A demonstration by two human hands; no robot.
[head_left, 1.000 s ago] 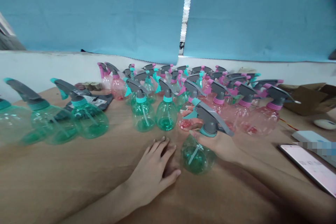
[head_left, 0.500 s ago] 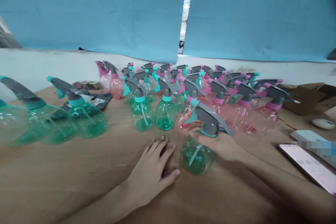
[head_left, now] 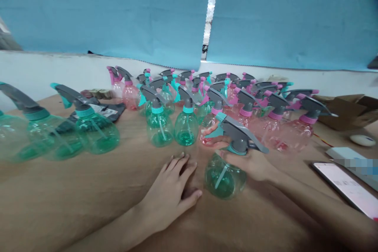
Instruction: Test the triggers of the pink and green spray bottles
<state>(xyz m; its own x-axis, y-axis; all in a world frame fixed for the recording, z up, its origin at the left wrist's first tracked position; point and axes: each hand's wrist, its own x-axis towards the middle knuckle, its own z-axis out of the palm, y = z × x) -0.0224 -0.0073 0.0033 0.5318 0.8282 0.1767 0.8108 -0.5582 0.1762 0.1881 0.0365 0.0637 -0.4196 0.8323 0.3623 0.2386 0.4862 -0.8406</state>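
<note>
A green spray bottle with a grey and teal trigger head is gripped near its neck by my right hand. The bottle tilts a little, and a pale tube shows inside it. My left hand lies on the wooden table, fingers spread and holding nothing, just left of that bottle. Beyond my hands stand two green spray bottles side by side. A pink spray bottle is partly hidden behind my right hand's fingers.
Several green spray bottles stand at the left, by a dark plastic packet. Several pink and green bottles crowd the back right. A phone, a white box, a mouse and a cardboard box are at the right.
My right hand and the green spray bottle have shifted slightly to the right. My left hand stays in place on the table.
</note>
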